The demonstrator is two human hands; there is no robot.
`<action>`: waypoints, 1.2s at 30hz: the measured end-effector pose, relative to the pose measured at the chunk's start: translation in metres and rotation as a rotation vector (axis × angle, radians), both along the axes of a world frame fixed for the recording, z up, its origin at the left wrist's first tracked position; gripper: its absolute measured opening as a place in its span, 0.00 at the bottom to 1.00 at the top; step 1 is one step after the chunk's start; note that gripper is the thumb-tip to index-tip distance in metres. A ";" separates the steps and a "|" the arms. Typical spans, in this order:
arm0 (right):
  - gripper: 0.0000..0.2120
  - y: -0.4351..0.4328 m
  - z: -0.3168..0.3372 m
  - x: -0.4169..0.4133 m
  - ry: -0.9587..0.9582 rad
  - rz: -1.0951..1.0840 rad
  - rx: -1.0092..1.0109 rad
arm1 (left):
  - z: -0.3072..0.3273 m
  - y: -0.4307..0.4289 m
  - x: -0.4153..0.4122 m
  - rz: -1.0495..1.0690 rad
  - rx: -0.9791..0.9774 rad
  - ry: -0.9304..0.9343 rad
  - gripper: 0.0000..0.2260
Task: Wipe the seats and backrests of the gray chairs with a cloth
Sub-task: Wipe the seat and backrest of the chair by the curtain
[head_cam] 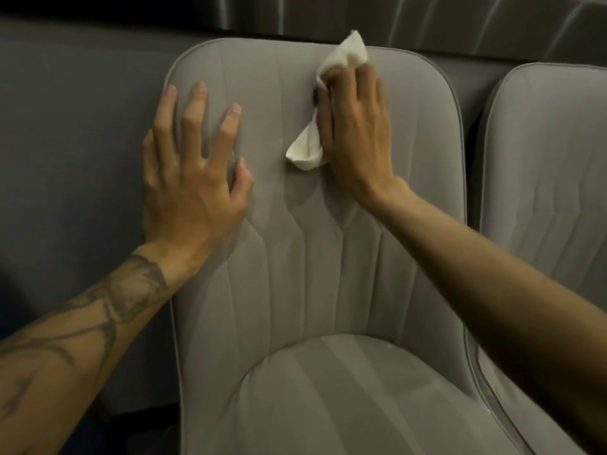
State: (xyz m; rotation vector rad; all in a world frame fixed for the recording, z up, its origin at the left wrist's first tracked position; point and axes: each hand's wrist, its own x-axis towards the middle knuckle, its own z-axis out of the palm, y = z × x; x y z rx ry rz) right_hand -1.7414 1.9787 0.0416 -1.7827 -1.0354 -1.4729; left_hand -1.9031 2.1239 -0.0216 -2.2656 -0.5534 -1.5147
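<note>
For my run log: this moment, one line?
right hand holds cloth against backrest | left hand rests on backrest | second chair beside

cloth (pixel 341 60) under right hand (pixel 356 133), on backrest (pixel 295 257) | left hand (pixel 193 178) flat, left of it | second chair (pixel 551 159) right of right hand
</note>
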 end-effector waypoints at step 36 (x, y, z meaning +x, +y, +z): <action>0.05 -0.078 -0.186 0.016 -0.158 0.049 -0.536 | 0.004 -0.009 -0.002 0.026 -0.004 -0.001 0.26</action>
